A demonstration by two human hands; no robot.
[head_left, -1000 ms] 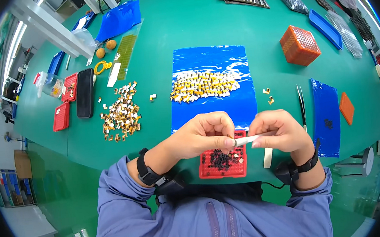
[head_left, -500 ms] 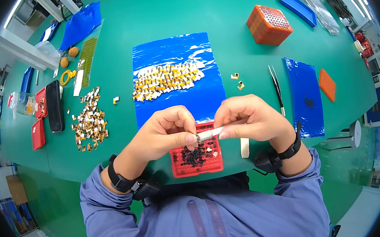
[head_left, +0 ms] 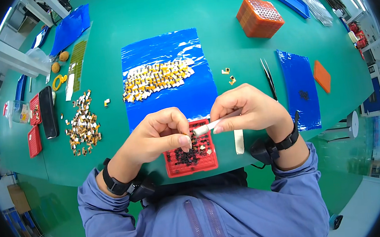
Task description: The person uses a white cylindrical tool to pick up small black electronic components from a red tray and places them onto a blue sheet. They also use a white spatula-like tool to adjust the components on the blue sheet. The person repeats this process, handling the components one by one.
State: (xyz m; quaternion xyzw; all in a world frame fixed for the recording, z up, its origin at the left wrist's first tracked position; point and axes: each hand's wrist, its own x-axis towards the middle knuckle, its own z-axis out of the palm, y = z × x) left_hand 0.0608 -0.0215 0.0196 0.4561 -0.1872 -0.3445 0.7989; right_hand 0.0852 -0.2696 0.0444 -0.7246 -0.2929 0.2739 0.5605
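My right hand (head_left: pixel 248 111) grips a slim white stick-shaped tool (head_left: pixel 203 128) with a thicker, pale wrapped end pointing toward my left fingers. My left hand (head_left: pixel 164 136) is closed in a pinch; whatever sits between thumb and forefinger is too small to make out. Both hands hover over the far part of a red perforated tray (head_left: pixel 193 170). Small black parts (head_left: pixel 185 157) and a few pale bits lie in that tray. Beyond the hands, a blue sheet (head_left: pixel 175 104) carries rows of small white-and-gold pieces (head_left: pixel 157 80).
Loose white-and-gold pieces (head_left: pixel 83 125) form a pile at left, beside a black case (head_left: pixel 48 113). At right are tweezers (head_left: pixel 269 79), another blue sheet (head_left: pixel 301 108), an orange block (head_left: pixel 322 76) and a stack of orange trays (head_left: pixel 260 17). A pale strip (head_left: pixel 239 141) lies by the red tray.
The tool's wrapped end has drawn a little away from my left fingertips and tilted. The whole view has shifted slightly, moving the table things left and up.
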